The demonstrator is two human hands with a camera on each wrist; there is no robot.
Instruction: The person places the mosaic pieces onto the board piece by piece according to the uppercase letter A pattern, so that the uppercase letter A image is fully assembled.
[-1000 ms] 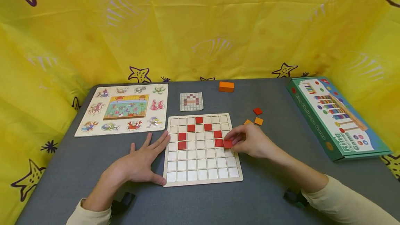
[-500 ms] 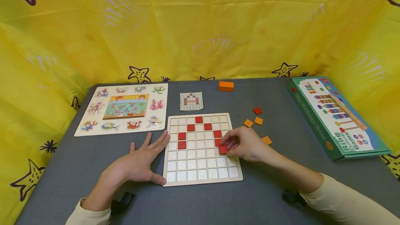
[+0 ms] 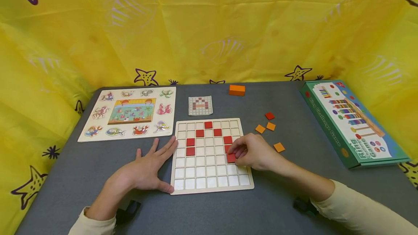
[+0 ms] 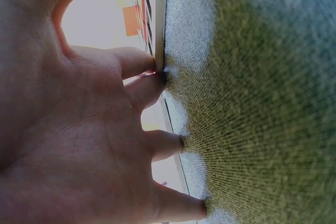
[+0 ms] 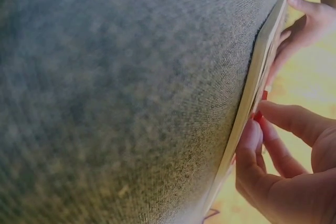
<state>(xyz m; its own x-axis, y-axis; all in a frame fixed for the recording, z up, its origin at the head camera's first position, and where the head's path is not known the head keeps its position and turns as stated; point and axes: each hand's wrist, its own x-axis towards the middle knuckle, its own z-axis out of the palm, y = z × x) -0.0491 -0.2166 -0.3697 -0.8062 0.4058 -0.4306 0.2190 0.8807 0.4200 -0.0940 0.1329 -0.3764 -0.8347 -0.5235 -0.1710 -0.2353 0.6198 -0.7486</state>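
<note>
A pale wooden grid board (image 3: 210,191) lies on the grey table, with several red square tiles set in its cells in an arch pattern. My right hand (image 3: 256,152) pinches a red tile (image 3: 230,158) between thumb and fingers, at a cell just below the lowest red tile on the arch's right side. In the right wrist view the thumb and fingertips of the right hand (image 5: 289,156) meet at the tile, close over the board's edge. My left hand (image 3: 147,169) is spread on the table, its fingertips and thumb touching the board's left edge.
Loose orange tiles (image 3: 279,147) and a red tile (image 3: 269,116) lie right of the board. Behind it are a small pattern card (image 3: 200,105) and an orange block (image 3: 236,90). An animal puzzle board (image 3: 127,133) lies left, a green game box (image 3: 356,122) right.
My right hand has moved slightly left and toward me with the red tile, from beside the arch to the cell below it. The left hand has stayed put.
</note>
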